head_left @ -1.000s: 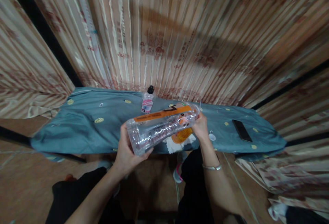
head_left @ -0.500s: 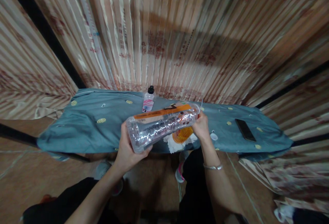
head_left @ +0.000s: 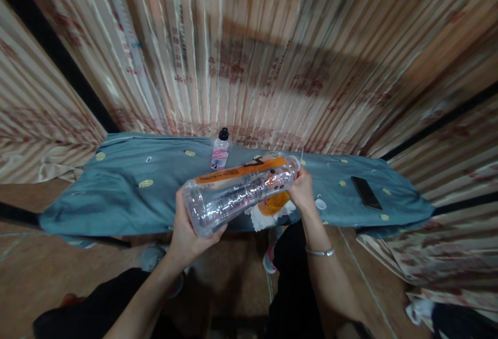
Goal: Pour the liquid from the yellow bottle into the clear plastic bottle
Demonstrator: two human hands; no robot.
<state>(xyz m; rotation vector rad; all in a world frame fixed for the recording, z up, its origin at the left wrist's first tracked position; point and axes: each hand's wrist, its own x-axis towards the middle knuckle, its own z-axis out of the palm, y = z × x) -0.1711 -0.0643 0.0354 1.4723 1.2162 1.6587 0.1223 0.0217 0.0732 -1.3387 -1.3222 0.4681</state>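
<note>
A large clear plastic bottle (head_left: 237,199) with an orange-and-tan label lies tilted across both my hands, its base lower left and its neck upper right. My left hand (head_left: 190,230) is wrapped round the base end. At the neck, my right hand (head_left: 302,189) is closed, its fingertips partly hidden behind the bottle. A thin pale stick-like piece (head_left: 302,154) rises beside the mouth; what it belongs to is unclear. Below the neck, a container of orange liquid (head_left: 274,203) sits on a white cloth (head_left: 259,220), partly covered by the bottle. Near my right hand lies a small white cap (head_left: 320,204).
A small clear bottle with a black cap and pink label (head_left: 220,153) stands at the back of the bench with its blue-green cloth (head_left: 116,188). A black phone (head_left: 365,192) lies to the right. Behind hangs a striped curtain (head_left: 241,58), with dark poles (head_left: 62,64) at the sides.
The whole view has shifted slightly, with the bench things appearing a little further left. Both hands keep their hold, and the large bottle's base end sits slightly lower in the picture.
</note>
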